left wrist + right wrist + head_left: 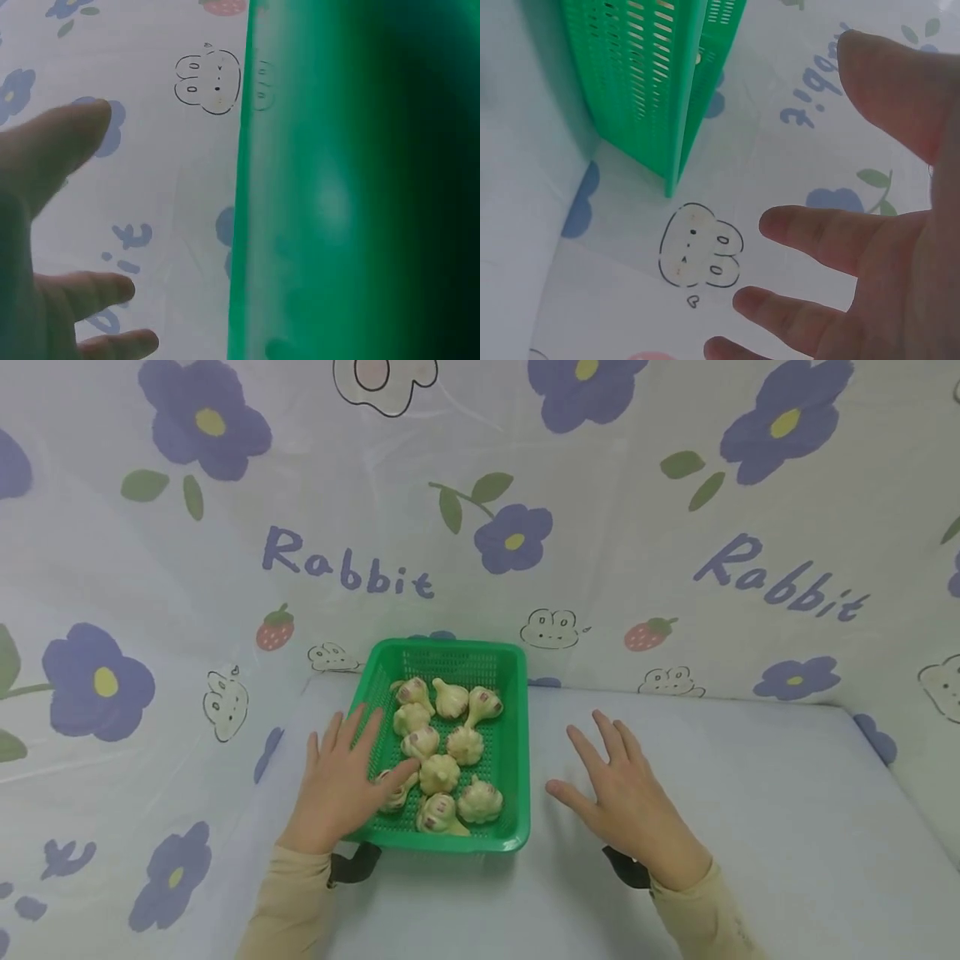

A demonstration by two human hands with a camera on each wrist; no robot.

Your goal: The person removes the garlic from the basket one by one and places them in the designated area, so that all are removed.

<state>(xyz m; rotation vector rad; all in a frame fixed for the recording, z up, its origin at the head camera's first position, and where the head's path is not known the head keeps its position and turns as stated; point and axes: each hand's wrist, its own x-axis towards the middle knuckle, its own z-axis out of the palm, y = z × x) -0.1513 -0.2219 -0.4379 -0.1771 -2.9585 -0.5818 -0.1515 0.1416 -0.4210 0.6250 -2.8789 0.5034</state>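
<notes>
A green plastic basket with perforated sides stands on the white surface, holding several garlic bulbs. My left hand is over the basket's left edge, fingers spread, its thumb overlapping the bulbs in the head view. In the left wrist view the basket wall fills the right half beside the spread fingers, which grip nothing. To the right of the basket, my right hand hovers with fingers apart and nothing in it. The right wrist view shows its fingers apart from the basket's side.
The white tabletop extends to the right of the basket. Behind it and at both sides hangs a white cloth printed with purple flowers, rabbits, strawberries and lettering. Dark straps show at both wrists.
</notes>
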